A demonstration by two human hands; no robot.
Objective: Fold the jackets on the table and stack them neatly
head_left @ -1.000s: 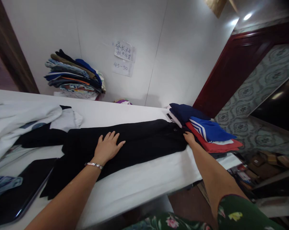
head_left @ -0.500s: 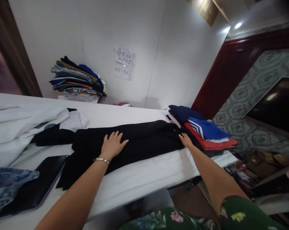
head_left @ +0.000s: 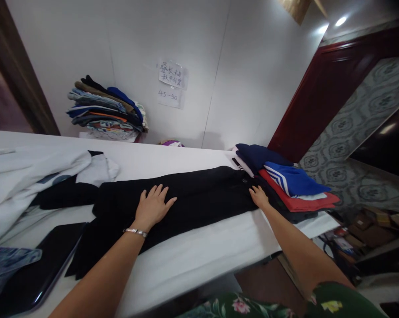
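Observation:
A pair of black trousers (head_left: 199,198) lies stretched lengthwise across the white-covered table, its waist end to the right and its legs to the left. My left hand (head_left: 153,205) rests flat on the leg part, palm down with the fingers spread. At the waist end, close to a button, my right hand (head_left: 259,197) touches the black cloth with its fingers stretched out and apart. My left forearm hides part of the trousers' lower edge.
Folded clothes, with a blue striped piece (head_left: 290,179) on red cloth (head_left: 295,203), lie at the right. A tall clothes stack (head_left: 107,110) stands behind at left. White garments (head_left: 37,176), a dark glossy flat object (head_left: 50,260) and patterned blue cloth (head_left: 10,265) lie left.
The view has shifted slightly, so the table's left side sits lower in the picture. Both hands stay on the black trousers in nearly the same places.

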